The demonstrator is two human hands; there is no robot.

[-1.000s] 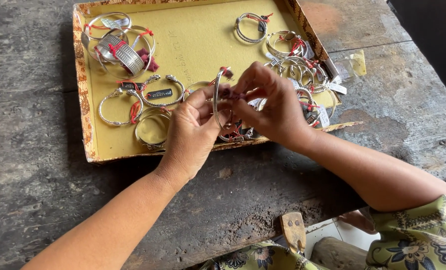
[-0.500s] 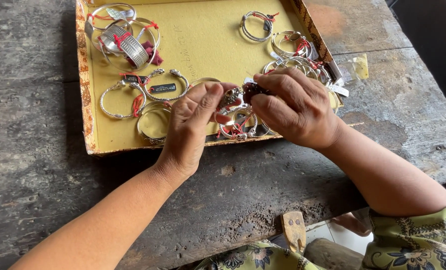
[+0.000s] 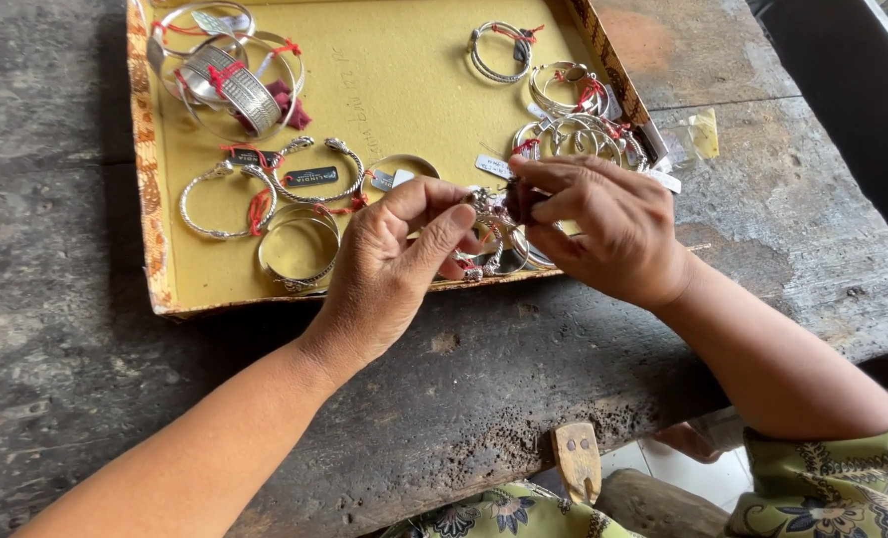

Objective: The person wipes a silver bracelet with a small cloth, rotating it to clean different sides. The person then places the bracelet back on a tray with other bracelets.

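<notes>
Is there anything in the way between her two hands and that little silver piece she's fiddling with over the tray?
Nothing visible is. The left hand and the right hand both already pinch the small silver piece at their fingertips, just above the near edge of the yellow tray. Other silver bangles lie below and beside it, not between.

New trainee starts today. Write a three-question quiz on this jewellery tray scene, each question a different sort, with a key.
1. True or false: the yellow tray sits on a worn wooden table.
2. What colour are the threads tied to the silver bangles? A green, B red, C blue.
3. Which hand pinches a small dark piece: the left hand or the right hand?

Key: 1 true; 2 B; 3 right hand.
</notes>
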